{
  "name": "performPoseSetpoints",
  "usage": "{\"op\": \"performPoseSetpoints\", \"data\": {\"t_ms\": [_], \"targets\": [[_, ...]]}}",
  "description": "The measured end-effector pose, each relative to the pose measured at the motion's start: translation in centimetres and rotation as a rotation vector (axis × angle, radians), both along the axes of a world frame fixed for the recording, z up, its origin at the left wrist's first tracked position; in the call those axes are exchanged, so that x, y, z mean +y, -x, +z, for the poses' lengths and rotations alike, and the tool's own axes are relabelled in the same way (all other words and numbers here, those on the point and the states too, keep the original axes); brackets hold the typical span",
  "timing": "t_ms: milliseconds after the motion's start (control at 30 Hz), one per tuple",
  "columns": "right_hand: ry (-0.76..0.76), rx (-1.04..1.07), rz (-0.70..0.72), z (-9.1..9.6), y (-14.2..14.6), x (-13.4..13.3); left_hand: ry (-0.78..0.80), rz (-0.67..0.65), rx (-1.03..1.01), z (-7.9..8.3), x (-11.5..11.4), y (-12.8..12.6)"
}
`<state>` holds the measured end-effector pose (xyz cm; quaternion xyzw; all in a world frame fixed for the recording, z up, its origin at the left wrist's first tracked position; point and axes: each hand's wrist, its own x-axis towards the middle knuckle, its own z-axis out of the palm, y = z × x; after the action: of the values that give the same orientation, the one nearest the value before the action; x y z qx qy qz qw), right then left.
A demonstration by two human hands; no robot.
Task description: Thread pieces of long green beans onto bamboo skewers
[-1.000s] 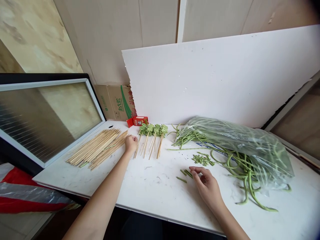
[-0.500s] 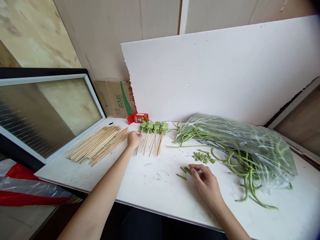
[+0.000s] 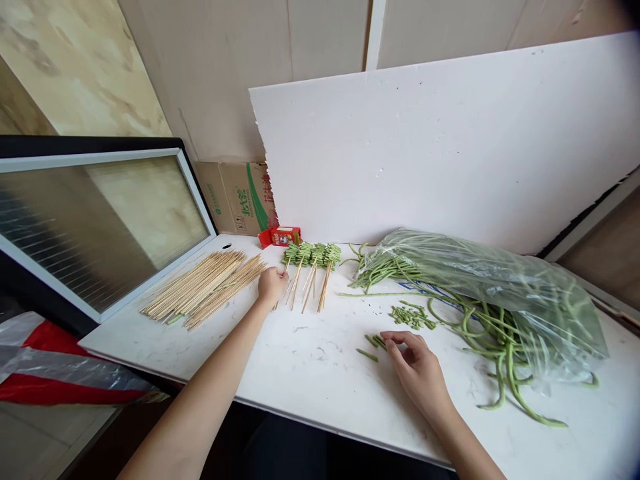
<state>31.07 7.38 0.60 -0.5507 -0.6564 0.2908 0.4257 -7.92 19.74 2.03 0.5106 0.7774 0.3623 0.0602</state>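
Note:
My left hand point(image 3: 271, 285) reaches across the white table point(image 3: 310, 373), fingers curled at the tip of a pile of bare bamboo skewers point(image 3: 205, 288); what it pinches is hidden. Just right of it lie several skewers threaded with cut green beans point(image 3: 311, 255). My right hand point(image 3: 419, 373) rests nearer the front edge with fingers apart, its fingertips touching a few short bean pieces point(image 3: 374, 345). A small heap of cut bean pieces point(image 3: 411, 317) lies behind it.
A clear plastic bag of long green beans point(image 3: 480, 287) sprawls at the right, with loose beans point(image 3: 505, 380) trailing out. A white foam board point(image 3: 450, 140) leans on the wall behind. A small red carton point(image 3: 279, 236), a cardboard box point(image 3: 237, 198) and a glass-topped freezer point(image 3: 95, 220) stand at left.
My left hand has stayed at the skewer pile's tip, shifting slightly. The right hand has barely moved by the bean pieces. The view drifted a little.

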Motion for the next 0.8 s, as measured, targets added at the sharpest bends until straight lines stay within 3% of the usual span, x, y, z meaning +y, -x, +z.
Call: {"op": "performPoseSetpoints", "data": {"t_ms": [200, 333, 600, 800], "targets": [[-0.007, -0.006, -0.013, 0.3, 0.1, -0.1, 0.025, 0.01, 0.057, 0.4, -0.2, 0.3], [-0.006, -0.02, -0.01, 0.1, 0.0, 0.1, 0.033, 0.016, 0.12, 0.8, -2.0, 2.4], [-0.008, -0.034, -0.023, -0.7, -0.2, 0.5, 0.143, 0.052, 0.354, 3.2, -9.5, 10.6], [-0.003, -0.039, -0.044, -0.4, -0.1, 0.3, 0.161, 0.063, 0.355, 3.9, -15.3, 12.8]]}}
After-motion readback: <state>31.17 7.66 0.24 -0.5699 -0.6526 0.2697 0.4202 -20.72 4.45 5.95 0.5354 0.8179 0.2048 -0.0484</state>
